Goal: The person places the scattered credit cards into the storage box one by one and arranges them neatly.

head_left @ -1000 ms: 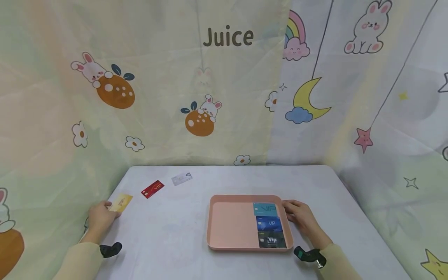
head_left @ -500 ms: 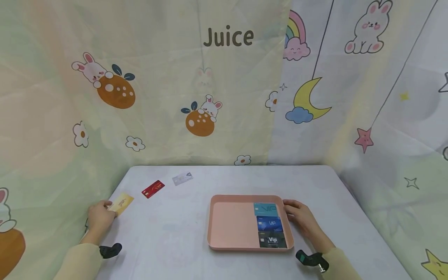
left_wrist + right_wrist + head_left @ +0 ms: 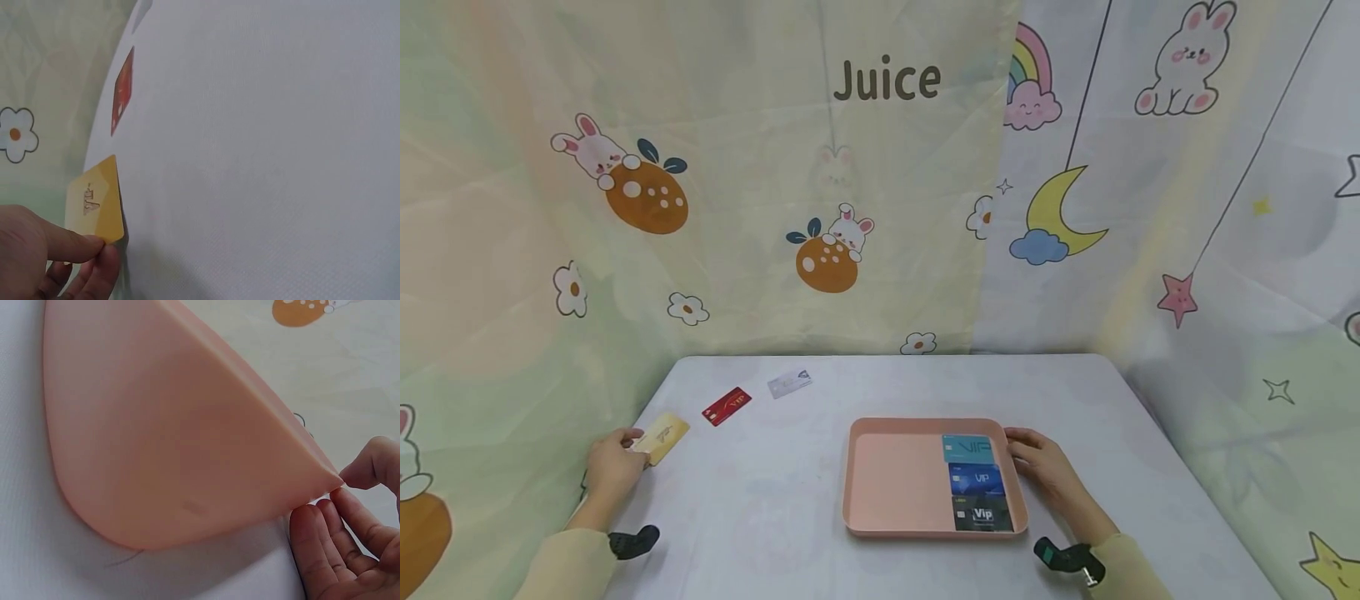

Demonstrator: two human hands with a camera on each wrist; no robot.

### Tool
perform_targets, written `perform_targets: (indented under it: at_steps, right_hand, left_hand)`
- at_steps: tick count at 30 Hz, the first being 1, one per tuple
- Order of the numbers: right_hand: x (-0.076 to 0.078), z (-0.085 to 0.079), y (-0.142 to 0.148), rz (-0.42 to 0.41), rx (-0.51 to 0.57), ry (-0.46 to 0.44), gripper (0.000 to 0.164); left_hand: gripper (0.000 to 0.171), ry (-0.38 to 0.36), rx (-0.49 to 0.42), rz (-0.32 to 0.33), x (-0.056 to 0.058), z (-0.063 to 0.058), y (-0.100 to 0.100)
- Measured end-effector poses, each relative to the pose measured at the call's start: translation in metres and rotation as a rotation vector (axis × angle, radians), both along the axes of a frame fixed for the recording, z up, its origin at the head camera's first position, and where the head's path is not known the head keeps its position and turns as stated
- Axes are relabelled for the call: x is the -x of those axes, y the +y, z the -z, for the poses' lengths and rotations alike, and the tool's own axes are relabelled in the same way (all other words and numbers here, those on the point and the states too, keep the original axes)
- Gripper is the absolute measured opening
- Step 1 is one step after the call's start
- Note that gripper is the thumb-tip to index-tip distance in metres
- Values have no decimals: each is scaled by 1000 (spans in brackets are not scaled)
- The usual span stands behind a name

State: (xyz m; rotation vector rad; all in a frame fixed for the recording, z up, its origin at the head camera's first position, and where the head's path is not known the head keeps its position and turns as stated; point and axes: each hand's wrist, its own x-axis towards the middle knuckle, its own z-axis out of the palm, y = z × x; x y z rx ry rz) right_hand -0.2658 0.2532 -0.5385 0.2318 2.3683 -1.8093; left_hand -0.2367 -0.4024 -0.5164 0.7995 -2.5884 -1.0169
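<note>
At the table's left edge my left hand (image 3: pixel 613 467) pinches a yellow card (image 3: pixel 662 437) between thumb and fingers. In the left wrist view the card (image 3: pixel 97 203) is tilted, its right edge raised over a shadow on the cloth. A red VIP card (image 3: pixel 727 406) and a pale silver card (image 3: pixel 790 384) lie farther back. My right hand (image 3: pixel 1048 475) pinches the right rim of a pink tray (image 3: pixel 895 483), thumb and index finger meeting at its edge (image 3: pixel 187 444). Along the tray's right side lie a teal card (image 3: pixel 967 449), a blue card (image 3: pixel 976 479) and a black card (image 3: pixel 982 513).
White cloth covers the table (image 3: pixel 760 500). A printed fabric backdrop (image 3: pixel 737 250) rises along its back and both sides. Dark wrist mounts (image 3: pixel 634 542) sit at both sleeve cuffs.
The yellow card has shifted slightly to the right in my left hand's pinch, its angle a little different. My right hand, the tray and the other cards hold their places.
</note>
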Motion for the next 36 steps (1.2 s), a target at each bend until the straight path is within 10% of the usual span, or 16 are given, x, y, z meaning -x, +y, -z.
perform_targets:
  at_steps: [36]
  right_hand:
    - [0, 3, -1, 5, -1, 11, 53]
  left_hand:
    - [39, 103, 15, 230, 11, -7, 29]
